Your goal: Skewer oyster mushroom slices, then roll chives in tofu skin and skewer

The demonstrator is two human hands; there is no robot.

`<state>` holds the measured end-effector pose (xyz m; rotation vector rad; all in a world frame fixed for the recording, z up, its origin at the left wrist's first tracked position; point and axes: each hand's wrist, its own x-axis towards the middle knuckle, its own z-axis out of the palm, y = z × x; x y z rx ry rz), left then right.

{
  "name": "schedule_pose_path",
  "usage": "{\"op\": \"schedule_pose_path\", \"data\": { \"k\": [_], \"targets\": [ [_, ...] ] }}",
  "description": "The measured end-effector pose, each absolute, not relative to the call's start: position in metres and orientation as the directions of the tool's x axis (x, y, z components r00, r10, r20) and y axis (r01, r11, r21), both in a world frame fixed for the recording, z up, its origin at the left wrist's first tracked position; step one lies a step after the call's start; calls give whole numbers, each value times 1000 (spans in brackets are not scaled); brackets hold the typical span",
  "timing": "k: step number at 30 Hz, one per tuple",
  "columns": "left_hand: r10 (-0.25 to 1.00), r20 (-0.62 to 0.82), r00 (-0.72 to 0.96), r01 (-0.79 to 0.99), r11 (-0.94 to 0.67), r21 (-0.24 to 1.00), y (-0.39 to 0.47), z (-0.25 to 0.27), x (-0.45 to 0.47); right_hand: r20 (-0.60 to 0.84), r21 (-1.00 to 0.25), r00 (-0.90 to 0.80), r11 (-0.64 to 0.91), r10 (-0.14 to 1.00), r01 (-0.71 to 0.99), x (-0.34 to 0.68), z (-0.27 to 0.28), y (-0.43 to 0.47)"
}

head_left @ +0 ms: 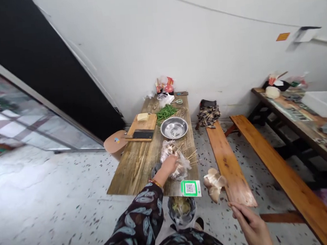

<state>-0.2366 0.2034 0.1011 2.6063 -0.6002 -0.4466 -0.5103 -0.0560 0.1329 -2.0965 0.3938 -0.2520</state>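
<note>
My left hand (170, 164) reaches into a clear plastic bag (186, 164) of mushrooms (171, 148) on the wooden table. Its fingertips are hidden among the bag's folds and contents, so I cannot see whether they grip anything. Off the table's right side, my right hand (250, 222) is closed around the end of a mushroom skewer (214, 184). Several pale brown oyster mushroom pieces sit bunched on it, pointing away from the hand. Thin bamboo sticks (193, 156) lie loose beside the bag.
A steel bowl (174, 128), green vegetables (167, 113) and a cutting board (141, 123) with a cleaver (142, 134) share the table (128, 173). A QR card (190, 188) lies at its near edge, above a lined bin (182, 210). Benches (230, 162) stand right.
</note>
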Motion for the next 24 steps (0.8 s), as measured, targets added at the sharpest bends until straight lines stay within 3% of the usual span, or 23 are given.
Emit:
{"op": "schedule_pose_path", "data": {
  "k": [5,13,20,24],
  "targets": [
    [-378,-160,912,-272,-849,452,223,94,-261,8,-841,948,-516,-318,-165,-498,134,-43],
    [-243,-60,968,-175,-826,535,252,92,-276,-19,-810,948,-551,-318,-201,-498,132,-34],
    [-286,-74,955,-201,-813,546,224,81,-242,-102,-841,968,-499,-230,-207,-427,122,-72],
    [-276,-138,951,-167,-835,524,194,70,-221,-94,-840,993,-530,-72,-118,-353,121,-110]
  ]
}}
